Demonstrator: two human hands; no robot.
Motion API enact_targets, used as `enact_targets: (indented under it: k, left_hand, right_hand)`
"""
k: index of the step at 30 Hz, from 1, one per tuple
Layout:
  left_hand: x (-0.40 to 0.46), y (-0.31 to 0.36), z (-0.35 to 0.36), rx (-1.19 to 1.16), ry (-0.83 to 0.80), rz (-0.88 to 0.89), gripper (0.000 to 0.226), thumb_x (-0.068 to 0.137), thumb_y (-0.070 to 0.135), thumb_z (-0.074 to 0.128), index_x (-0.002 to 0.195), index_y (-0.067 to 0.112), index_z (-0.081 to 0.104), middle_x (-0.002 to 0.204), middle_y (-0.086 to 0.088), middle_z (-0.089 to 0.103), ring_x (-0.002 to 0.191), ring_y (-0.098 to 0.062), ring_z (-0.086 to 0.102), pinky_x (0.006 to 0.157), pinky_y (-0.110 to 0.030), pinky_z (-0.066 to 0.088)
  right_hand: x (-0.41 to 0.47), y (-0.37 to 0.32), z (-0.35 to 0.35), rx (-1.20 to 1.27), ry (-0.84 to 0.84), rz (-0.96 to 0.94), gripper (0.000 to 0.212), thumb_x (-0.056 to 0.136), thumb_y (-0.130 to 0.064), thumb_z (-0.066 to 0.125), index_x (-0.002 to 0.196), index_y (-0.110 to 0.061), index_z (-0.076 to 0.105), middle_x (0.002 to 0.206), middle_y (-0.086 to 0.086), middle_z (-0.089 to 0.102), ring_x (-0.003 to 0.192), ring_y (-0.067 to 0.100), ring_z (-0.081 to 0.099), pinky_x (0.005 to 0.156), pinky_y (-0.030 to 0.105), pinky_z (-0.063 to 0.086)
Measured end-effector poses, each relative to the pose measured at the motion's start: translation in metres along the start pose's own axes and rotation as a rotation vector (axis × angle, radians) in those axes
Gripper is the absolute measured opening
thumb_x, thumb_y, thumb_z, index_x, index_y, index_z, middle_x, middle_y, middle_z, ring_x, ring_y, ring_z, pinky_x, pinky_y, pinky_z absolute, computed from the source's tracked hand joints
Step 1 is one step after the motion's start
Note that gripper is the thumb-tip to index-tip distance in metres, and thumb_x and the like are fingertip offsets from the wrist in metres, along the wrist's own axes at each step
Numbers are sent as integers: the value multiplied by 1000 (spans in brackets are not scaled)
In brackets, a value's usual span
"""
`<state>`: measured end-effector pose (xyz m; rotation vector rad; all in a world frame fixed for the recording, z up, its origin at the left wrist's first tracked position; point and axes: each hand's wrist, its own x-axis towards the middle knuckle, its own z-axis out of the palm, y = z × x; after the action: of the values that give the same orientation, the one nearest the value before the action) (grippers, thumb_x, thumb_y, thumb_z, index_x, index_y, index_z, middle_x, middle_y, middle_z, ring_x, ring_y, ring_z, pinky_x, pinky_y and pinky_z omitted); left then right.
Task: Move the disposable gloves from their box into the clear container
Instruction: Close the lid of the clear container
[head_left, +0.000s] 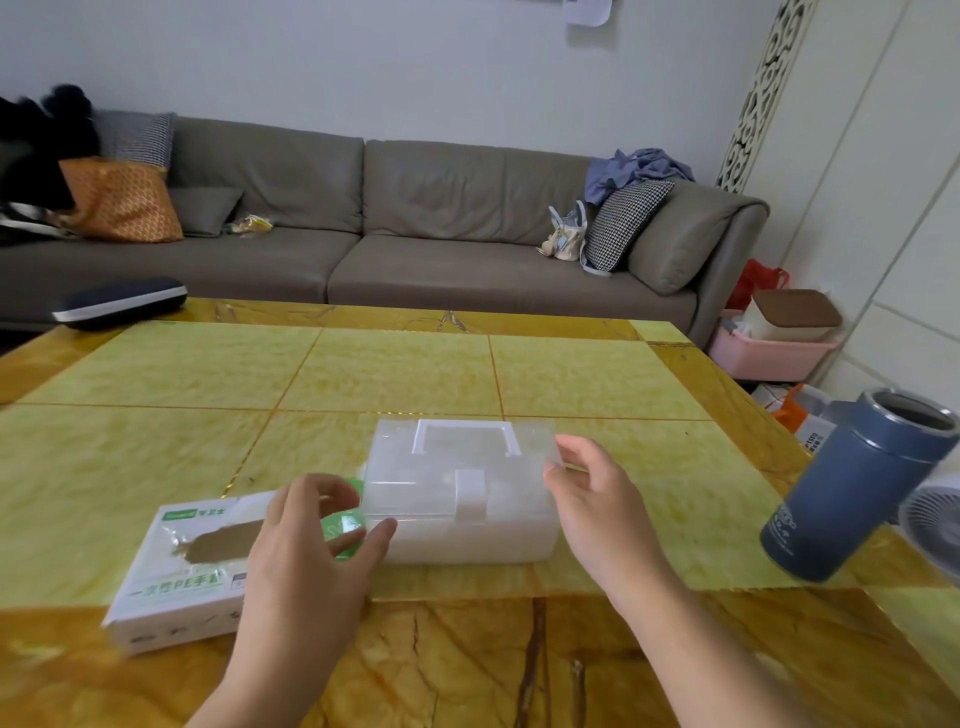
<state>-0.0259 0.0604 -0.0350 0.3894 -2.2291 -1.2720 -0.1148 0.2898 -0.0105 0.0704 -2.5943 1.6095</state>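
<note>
The surface (415, 374) looks like shiny stone, yellow-green squares with brown veined edges, smooth and glossy. The container (462, 499) is clear plastic, a bit cloudy, with a white plastic clasp (471, 493) and handle (466, 436). The glove box (192, 561) is white cardboard, smooth, with a torn brown paper hole on top. The flask (857, 488) has a matt blue body and a shiny metal rim. The sofa (363, 234) looks like soft matt grey-brown cloth or leather

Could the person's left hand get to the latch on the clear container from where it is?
Probably yes: the left hand is beside the clear container, and nothing covers its white front latch.
</note>
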Motion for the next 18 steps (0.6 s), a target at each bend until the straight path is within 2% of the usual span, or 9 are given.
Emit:
enact_targets:
  k: [2,4,6,8,10,13,18]
  left_hand:
    - [2,2,-3,1,-56,-25,51,83,27,85,122,37,55,122,12,59,99,-9,71,62,-6,50]
    - [3,5,-6,33,-122,1,57,87,34,81,135,46,53,122,14,60,97,-3,69,63,-2,47]
    - [4,11,-9,49,-167,-10,49,92,42,72,137,52,54,117,15,62,84,9,64,64,-7,47]
    - [5,15,-9,34,-154,-52,39,95,49,64,133,52,59,116,16,66,82,13,60,69,-15,47]
    - [7,15,-7,28,-136,-59,31,97,50,60,128,50,61,115,18,68,89,12,60,71,-20,49]
    - [10,13,-2,0,-141,-75,27,97,48,61,123,46,57,112,19,66,94,9,60,69,-16,46]
    - [16,10,2,-97,-151,-140,44,95,43,67,136,37,51,127,18,60,111,-1,61,86,-25,48]
  right_hand:
    - [0,2,0,-18,2,-2,42,107,-36,53,149,-33,51,142,-19,56,127,4,55,108,36,49]
    - [1,3,1,-34,3,-13,43,107,-37,53,150,-33,51,144,-18,56,127,4,56,109,39,50]
    - [1,3,2,-46,5,-20,44,107,-37,52,151,-33,49,146,-17,55,130,5,55,110,40,50]
    - [1,3,4,-69,-2,-24,46,108,-37,51,154,-33,46,150,-17,52,134,6,51,112,38,47]
    - [0,2,5,-92,-10,-25,48,109,-38,50,156,-33,43,154,-17,48,139,7,48,114,37,45]
    - [0,-1,6,-97,-18,-27,49,109,-38,51,157,-37,40,157,-17,44,142,8,45,115,39,44]
    - [-2,-2,5,-92,-4,-48,47,109,-35,52,155,-37,44,154,-18,48,138,9,49,113,38,47]
